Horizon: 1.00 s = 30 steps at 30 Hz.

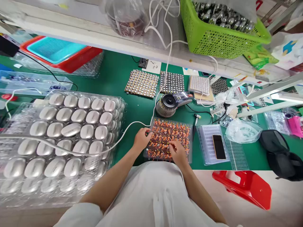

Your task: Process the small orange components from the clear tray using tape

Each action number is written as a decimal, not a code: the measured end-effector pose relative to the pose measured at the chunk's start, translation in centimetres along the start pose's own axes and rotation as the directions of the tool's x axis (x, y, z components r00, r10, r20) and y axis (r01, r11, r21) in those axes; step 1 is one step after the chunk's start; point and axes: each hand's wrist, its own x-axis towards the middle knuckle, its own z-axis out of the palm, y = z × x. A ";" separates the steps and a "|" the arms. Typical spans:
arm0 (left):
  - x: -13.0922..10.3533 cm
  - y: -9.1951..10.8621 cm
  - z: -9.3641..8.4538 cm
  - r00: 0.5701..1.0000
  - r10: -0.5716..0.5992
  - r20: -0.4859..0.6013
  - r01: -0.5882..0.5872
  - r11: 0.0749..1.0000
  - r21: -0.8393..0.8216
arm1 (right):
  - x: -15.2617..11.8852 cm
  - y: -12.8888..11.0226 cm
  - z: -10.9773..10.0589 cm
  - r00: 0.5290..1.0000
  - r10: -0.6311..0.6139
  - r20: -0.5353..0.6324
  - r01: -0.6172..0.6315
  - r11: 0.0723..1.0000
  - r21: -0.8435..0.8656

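Note:
A clear plastic tray (190, 138) lies in front of me on the green bench, filled with rows of small orange parts (163, 135) that have bits of yellow and metal. At the tray's left edge is my left hand (141, 138), its fingers bent, with a small gap between thumb and forefinger and nothing visible in it. My right hand (178, 152) is over the tray's lower right part, thumb and forefinger close together among the orange parts. Whatever sits between those fingertips is too small to make out.
Stacked clear trays of silver mouse-shaped shells (65, 132) cover the left side. Behind my tray stands a round dark tape dispenser (167, 105). A white cable (132, 123) crosses the bench. At right, a phone (219, 147) lies on clear trays. A green basket (222, 39) sits on the shelf overhead.

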 end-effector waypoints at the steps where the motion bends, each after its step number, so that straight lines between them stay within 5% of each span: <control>1: 0.8 0.0 0.5 1.000 0.024 0.005 -0.024 0.999 0.045 | -0.1 -0.6 0.4 1.000 -0.014 0.027 0.014 1.000 0.021; 10: 5.2 0.5 3.0 0.995 0.057 0.083 -0.081 0.943 0.322 | 0.7 -2.7 0.8 0.995 -0.066 0.079 0.063 0.997 0.044; 18: 5.4 0.9 2.3 0.995 0.051 0.091 -0.072 0.964 0.256 | 1.5 -2.3 0.3 0.998 -0.054 0.039 0.052 0.997 0.064; 24: 2.4 2.5 0.6 0.989 0.062 0.136 -0.060 0.998 -0.019 | 2.2 -3.2 -0.3 0.997 0.074 0.035 -0.080 0.977 0.199; 28: -2.0 4.8 -1.1 0.964 0.081 0.254 -0.022 0.974 -0.228 | 2.5 -5.7 -1.9 0.989 -0.072 0.126 0.038 0.966 0.256; 30: -4.1 6.0 -2.2 0.933 0.065 0.353 0.113 0.881 -0.459 | 2.5 -7.3 -3.0 0.969 -0.166 0.183 0.115 0.959 0.259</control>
